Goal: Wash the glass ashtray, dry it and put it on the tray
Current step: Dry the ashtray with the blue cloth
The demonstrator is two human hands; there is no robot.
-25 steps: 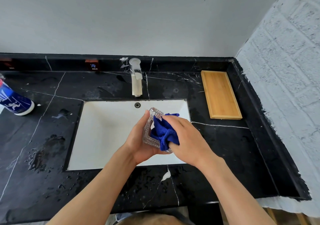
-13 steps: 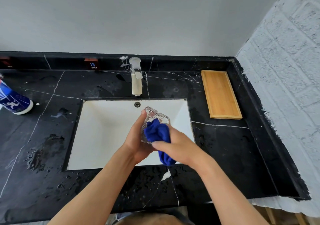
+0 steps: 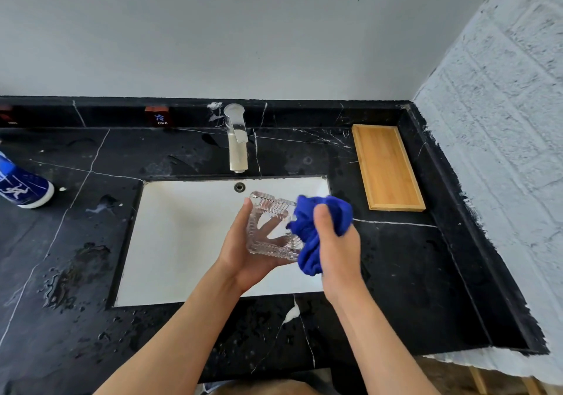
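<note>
The square ribbed glass ashtray (image 3: 269,230) is held tilted over the right part of the white sink (image 3: 182,242), its hollow facing right. My left hand (image 3: 240,254) cradles it from behind, fingers showing through the glass. My right hand (image 3: 335,242) grips a bunched blue cloth (image 3: 316,227) against the ashtray's right edge. The bamboo tray (image 3: 387,167) lies bare on the black counter at the back right, beside the sink.
A chrome tap (image 3: 237,138) stands behind the sink. The black marble counter (image 3: 76,272) is wet with puddles left of the sink. A blue and white bottle (image 3: 23,186) lies at the far left edge. A white brick wall closes the right side.
My right hand has drawn the blue cloth out of the ashtray's hollow to its right edge. The ashtray's inside now shows, and my left hand has turned it slightly.
</note>
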